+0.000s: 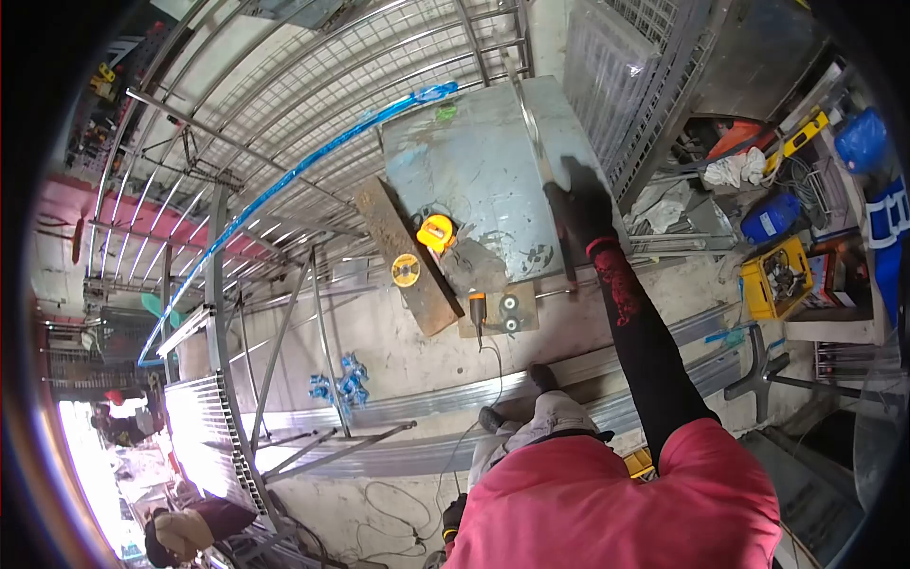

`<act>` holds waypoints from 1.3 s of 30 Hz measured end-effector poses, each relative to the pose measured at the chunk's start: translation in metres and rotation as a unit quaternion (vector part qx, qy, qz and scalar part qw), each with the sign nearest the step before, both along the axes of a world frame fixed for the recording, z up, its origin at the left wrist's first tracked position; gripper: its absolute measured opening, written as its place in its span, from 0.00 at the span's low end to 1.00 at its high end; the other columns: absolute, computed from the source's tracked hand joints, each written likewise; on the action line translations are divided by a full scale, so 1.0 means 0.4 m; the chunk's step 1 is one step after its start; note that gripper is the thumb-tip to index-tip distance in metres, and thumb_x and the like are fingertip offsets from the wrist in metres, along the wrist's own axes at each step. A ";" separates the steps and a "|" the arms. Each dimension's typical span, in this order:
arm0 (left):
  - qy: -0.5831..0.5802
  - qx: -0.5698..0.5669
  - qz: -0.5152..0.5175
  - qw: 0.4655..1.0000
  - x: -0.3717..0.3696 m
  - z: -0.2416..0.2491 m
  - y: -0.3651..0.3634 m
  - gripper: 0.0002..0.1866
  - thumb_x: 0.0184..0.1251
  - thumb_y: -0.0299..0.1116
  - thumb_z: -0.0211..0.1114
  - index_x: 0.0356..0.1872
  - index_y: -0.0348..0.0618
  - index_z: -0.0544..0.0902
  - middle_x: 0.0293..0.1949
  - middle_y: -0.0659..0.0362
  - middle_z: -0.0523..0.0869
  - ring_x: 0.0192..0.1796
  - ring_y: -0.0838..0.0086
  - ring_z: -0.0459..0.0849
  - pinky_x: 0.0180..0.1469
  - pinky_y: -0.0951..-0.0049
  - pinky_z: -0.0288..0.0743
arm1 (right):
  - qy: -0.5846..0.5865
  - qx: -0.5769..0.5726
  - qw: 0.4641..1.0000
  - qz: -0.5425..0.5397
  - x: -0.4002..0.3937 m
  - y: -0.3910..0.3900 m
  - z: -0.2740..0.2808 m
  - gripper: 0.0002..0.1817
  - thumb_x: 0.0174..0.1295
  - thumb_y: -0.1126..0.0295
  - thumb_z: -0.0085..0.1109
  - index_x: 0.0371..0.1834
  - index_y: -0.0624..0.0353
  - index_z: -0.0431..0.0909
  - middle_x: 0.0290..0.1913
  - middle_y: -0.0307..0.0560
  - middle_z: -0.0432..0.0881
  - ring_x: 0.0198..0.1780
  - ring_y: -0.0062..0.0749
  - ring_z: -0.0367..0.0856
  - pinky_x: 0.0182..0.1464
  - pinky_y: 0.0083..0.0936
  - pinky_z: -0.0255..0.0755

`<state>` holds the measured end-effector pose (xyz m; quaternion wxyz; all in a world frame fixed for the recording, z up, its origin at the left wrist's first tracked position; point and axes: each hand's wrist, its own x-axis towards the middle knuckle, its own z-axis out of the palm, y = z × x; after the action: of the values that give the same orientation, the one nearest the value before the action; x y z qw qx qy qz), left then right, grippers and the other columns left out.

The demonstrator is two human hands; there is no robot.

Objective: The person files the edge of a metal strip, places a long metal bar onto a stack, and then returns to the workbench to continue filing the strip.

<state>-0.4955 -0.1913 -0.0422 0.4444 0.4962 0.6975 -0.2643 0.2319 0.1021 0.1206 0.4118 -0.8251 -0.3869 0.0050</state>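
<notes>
My right hand [580, 207], in a black glove, reaches over the right side of a grey metal-topped table [474, 161]. Its fingers close around a long, narrow metal bar [533, 128] lying along the table. My left hand [454, 519], also gloved in black, hangs low beside my hip; its fingers are too small and partly hidden to read. Near the table's left edge sits an orange tape measure [436, 232]. A yellow round disc [406, 270] rests on a rusty steel plank [431, 308]. An orange-and-black corded power tool [478, 308] stands at the near edge.
Metal railing frames [313, 76] rise behind and to the left, with a long blue-wrapped tube [284, 180] across them. Long metal profiles [408, 403] and a cord [498, 370] lie by my feet. A yellow crate [777, 277] stands right. Another person [190, 531] is at lower left.
</notes>
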 end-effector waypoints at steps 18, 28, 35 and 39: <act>-0.203 0.087 -0.221 0.950 0.022 -0.149 -0.191 0.21 0.70 0.47 0.69 0.59 0.50 0.87 0.48 0.44 0.92 0.52 0.46 0.92 0.55 0.48 0.85 | 0.283 -0.010 0.959 0.019 -0.327 -0.837 -0.117 0.16 0.73 0.68 0.66 0.61 0.60 0.84 0.39 0.37 0.86 0.38 0.18 0.81 0.43 0.23 0.78; -0.295 0.028 0.468 0.833 0.337 -0.058 0.058 0.08 0.73 0.40 0.73 0.40 0.50 0.85 0.22 0.58 0.83 0.18 0.68 0.80 0.19 0.64 0.73 | -0.042 0.043 0.991 0.116 -0.110 -0.552 0.009 0.28 0.70 0.55 0.72 0.65 0.63 0.82 0.57 0.61 0.87 0.58 0.55 0.86 0.62 0.43 0.79; -0.345 0.168 0.429 0.818 0.741 0.155 0.081 0.08 0.74 0.35 0.70 0.41 0.41 0.89 0.25 0.63 0.84 0.20 0.79 0.78 0.21 0.75 0.72 | -0.196 0.069 0.942 0.263 -0.082 -0.167 -0.050 0.31 0.64 0.51 0.71 0.66 0.57 0.82 0.63 0.58 0.81 0.60 0.57 0.82 0.61 0.50 0.74; -0.330 0.230 0.363 0.841 0.954 0.264 0.049 0.11 0.79 0.39 0.66 0.43 0.42 0.89 0.23 0.63 0.82 0.19 0.80 0.76 0.20 0.75 0.70 | -0.195 -0.003 0.916 0.351 -0.040 -0.101 -0.103 0.29 0.64 0.50 0.70 0.65 0.54 0.83 0.67 0.58 0.77 0.64 0.55 0.76 0.65 0.52 0.69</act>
<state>-0.1138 -0.1717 0.0636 0.5856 0.3535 0.6805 0.2629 0.2160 0.0618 0.0792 0.2976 -0.6217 -0.7244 -0.0112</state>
